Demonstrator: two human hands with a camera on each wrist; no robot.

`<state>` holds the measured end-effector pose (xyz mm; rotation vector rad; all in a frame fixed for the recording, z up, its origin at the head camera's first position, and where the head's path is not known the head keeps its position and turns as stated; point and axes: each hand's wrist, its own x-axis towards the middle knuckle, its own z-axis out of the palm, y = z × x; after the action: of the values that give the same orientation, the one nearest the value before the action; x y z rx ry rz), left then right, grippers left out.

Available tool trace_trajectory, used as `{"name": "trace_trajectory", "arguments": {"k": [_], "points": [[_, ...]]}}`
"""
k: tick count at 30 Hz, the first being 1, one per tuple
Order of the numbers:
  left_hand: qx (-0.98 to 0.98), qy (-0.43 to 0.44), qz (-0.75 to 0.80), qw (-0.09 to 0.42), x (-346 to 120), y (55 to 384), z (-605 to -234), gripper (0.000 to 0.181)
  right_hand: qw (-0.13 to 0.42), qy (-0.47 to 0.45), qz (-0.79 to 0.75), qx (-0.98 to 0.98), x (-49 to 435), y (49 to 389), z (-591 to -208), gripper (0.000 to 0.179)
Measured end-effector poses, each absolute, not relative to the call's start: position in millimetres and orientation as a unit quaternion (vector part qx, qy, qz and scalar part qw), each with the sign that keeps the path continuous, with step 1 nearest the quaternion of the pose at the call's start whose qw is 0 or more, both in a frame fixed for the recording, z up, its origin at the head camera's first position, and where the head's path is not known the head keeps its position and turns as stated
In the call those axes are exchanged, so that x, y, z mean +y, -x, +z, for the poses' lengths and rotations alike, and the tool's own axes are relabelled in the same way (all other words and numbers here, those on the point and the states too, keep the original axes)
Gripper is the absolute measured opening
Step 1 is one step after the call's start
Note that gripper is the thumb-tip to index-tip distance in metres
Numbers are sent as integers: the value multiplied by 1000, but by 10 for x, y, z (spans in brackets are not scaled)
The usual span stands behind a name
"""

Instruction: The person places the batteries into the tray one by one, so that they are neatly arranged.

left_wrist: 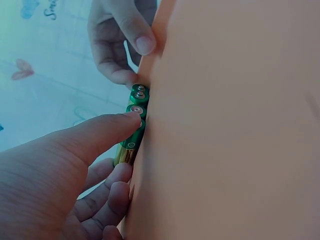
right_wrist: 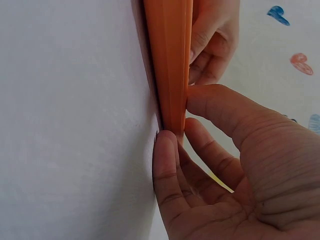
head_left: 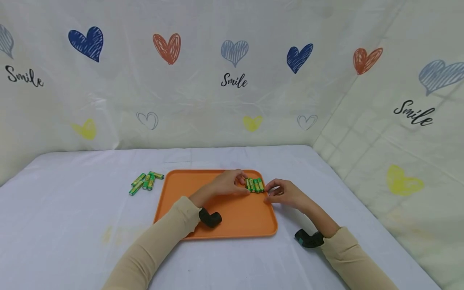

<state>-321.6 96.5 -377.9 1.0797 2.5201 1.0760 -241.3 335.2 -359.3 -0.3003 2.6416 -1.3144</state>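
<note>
Several green-and-gold batteries (head_left: 255,185) stand side by side in a row in the far right corner of an orange tray (head_left: 239,225). My left hand (head_left: 226,183) reaches over the tray to the left end of this row. Its thumb presses on the near end of a battery (left_wrist: 131,142) and its fingers curl at the far end, pinching it beside the others. At the tray's right edge, my right hand (head_left: 286,192) holds the rim. In the right wrist view its thumb lies on the rim's top, with the fingertips (right_wrist: 166,152) against the outer side.
A loose group of several more batteries (head_left: 146,182) lies on the white tablecloth (head_left: 72,217), left of the tray. Behind the table hangs a pale cloth (head_left: 203,100) printed with hearts, and it continues along the right side.
</note>
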Motion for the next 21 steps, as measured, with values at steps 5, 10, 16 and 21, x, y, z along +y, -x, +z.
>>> {"name": "trace_trajectory", "arguments": {"k": [5, 10, 16, 21], "points": [[850, -368, 362, 102, 962, 3205, -3761, 46, 88, 101, -441, 887, 3352, 2404, -3583, 33], [845, -373, 365, 116, 944, 3212, -3768, 50, 89, 100, -441, 888, 3337, 2390, -3562, 34], [833, -372, 384, 142, 887, 3213, -3751, 56, 88, 101, -442, 887, 3318, 2376, -3542, 34], [817, -391, 396, 151, 814, 3231, -3759, 58, 85, 103, -438, 889, 3333, 2391, -3557, 34]]}}
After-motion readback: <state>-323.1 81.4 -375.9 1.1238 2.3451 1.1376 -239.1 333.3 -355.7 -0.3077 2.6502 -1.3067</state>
